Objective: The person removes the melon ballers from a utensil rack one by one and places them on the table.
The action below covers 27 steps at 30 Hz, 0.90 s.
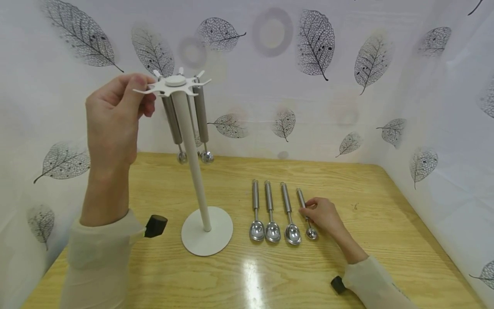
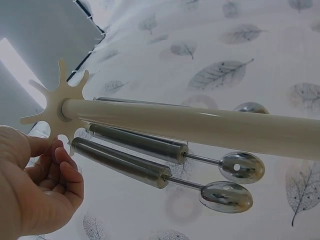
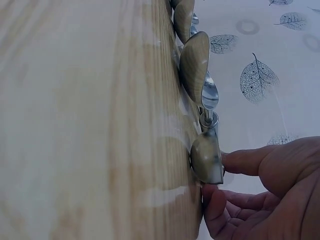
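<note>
A white utensil stand (image 1: 194, 171) with hooked arms around its top stands upright on a round base. At the top, my left hand (image 1: 115, 111) pinches one hook arm between thumb and fingers. Metal scoops with steel handles, one of them a hanging scoop (image 2: 125, 162) near my left fingertips, dangle from the other hooks. On the table, my right hand (image 1: 323, 213) pinches the handle of a small round scoop (image 1: 311, 233), whose bowl points toward me. In the right wrist view, my thumb and fingers sit just behind the small scoop's bowl (image 3: 206, 157).
Three larger scoops lie in a row left of the small one: a left scoop (image 1: 256, 230), a middle scoop (image 1: 272, 231) and a right scoop (image 1: 292, 234). All rest on a wooden table (image 1: 308, 279). A leaf-patterned curtain (image 1: 247, 116) surrounds the back and sides.
</note>
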Tool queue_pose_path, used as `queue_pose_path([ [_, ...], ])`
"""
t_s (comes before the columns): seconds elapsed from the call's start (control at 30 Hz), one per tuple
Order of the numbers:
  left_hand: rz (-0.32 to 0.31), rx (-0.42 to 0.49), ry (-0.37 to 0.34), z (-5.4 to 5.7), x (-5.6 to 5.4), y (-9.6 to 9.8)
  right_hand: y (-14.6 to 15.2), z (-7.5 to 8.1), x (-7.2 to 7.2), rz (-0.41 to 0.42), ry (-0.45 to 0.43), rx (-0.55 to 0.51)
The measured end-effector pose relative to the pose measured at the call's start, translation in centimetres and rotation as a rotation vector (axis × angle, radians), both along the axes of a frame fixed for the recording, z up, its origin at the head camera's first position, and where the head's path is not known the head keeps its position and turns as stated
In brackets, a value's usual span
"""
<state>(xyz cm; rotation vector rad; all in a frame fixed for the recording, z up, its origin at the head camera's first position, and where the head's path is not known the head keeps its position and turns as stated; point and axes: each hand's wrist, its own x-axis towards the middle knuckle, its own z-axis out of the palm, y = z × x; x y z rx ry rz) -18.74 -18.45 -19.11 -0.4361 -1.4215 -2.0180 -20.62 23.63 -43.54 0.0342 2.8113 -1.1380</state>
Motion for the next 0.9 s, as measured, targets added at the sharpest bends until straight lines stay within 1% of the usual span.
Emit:
queue_pose_path([
  [0.27, -0.006, 0.006, -0.002, 0.1, 0.1, 0.1, 0.2, 0.4, 0.2, 0.019, 0.032, 0.064],
  [0.47, 0.051, -0.046, 0.037, 0.0, 0.1, 0.3, -0.4, 1.8, 0.1, 0.077, 0.099, 0.043],
  [0.5, 0.064, -0.058, 0.041, 0.0, 0.1, 0.3, -0.5, 2.1, 0.0, 0.094, 0.113, 0.034],
  [0.6, 0.064, -0.056, 0.042, 0.0, 0.1, 0.4, -1.1, 3.0, -0.2, 0.157, 0.150, -0.031],
  [0.73, 0.065, -0.064, 0.041, 0.0, 0.2, 0.5, -2.3, 4.3, -0.6, 0.239, 0.168, -0.135],
  [0.9, 0.076, -0.068, 0.033, -0.1, 0.2, 0.4, -4.3, 6.3, -1.0, 0.297, 0.195, -0.217],
])
